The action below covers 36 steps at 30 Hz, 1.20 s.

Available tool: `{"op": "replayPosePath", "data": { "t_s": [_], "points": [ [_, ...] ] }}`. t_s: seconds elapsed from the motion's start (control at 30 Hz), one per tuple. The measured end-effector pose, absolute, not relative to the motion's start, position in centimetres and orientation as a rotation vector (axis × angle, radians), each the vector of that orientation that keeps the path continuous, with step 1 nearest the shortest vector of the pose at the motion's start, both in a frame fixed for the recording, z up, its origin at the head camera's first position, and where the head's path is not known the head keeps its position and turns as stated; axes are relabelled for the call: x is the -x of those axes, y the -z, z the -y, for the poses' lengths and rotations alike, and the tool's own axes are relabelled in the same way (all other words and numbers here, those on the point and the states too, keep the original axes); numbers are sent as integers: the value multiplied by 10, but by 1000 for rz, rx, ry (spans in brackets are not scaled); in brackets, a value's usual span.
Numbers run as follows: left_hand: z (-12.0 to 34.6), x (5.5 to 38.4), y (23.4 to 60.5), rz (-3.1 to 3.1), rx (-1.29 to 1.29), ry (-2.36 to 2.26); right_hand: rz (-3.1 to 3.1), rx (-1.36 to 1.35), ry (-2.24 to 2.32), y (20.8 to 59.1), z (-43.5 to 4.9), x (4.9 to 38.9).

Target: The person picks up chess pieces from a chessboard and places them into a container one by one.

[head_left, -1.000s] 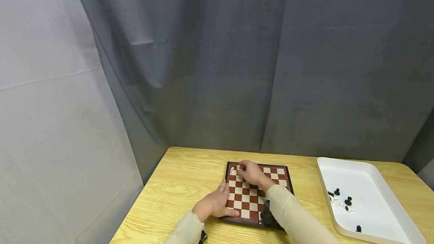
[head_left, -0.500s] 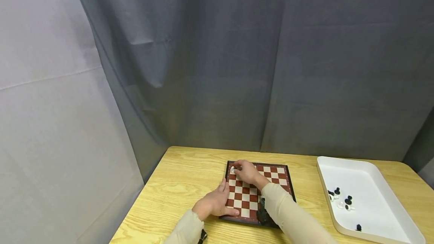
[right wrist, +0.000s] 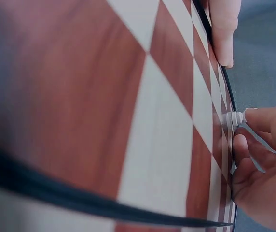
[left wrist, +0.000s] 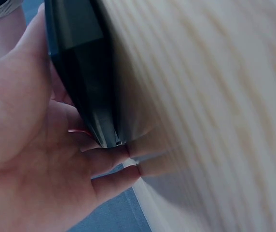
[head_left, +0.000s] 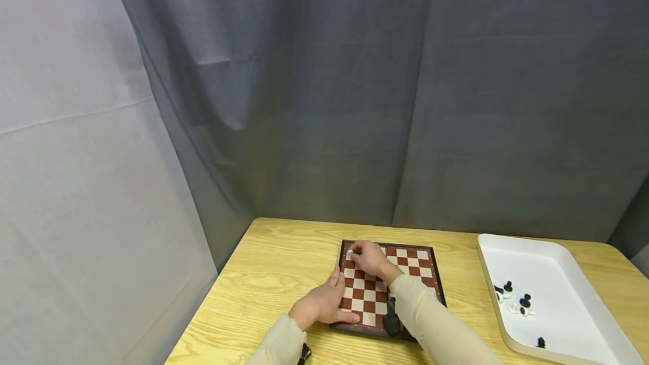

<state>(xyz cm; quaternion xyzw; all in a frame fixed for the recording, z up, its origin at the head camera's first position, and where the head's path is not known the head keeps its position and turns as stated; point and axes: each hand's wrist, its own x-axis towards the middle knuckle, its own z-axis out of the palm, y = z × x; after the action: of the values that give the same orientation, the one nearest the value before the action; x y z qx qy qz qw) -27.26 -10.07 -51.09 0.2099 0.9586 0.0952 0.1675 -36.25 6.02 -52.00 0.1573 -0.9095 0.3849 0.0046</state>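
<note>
The red-and-white chessboard (head_left: 364, 295) lies on the wooden table in a dark frame. At its far left corner is a small white chess piece (right wrist: 236, 118), standing on the board in the right wrist view. My right hand (head_left: 370, 257) reaches across the board and pinches this piece at its top; its exact kind is hidden by the fingers. Along the board's left edge rests my left hand (head_left: 323, 301), the thumb on the near corner and the other fingers stretched out. In the left wrist view, the left hand (left wrist: 46, 140) touches the board's dark side and the tabletop.
A white tray (head_left: 545, 261) stands to the right, holding several black chess pieces (head_left: 509, 286) and white chess pieces (head_left: 513, 308). The wooden table (head_left: 284, 258) ends at a grey curtain (head_left: 324, 128) at the back and a paler one on the left.
My right hand has moved left over the board's far side to the white chess piece and taken hold of it. The left hand has stayed on the board's edge.
</note>
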Motion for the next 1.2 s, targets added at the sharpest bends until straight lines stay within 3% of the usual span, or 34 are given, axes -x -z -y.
{"op": "replayPosePath", "data": {
  "t_s": [0.63, 1.2],
  "points": [
    [90, 273, 513, -2720, -629, -262, 2845, -373, -1161, 521, -71, 357],
    [101, 275, 507, -2741, -621, -258, 2809, -509, -1258, 502, -84, 339]
  ]
}}
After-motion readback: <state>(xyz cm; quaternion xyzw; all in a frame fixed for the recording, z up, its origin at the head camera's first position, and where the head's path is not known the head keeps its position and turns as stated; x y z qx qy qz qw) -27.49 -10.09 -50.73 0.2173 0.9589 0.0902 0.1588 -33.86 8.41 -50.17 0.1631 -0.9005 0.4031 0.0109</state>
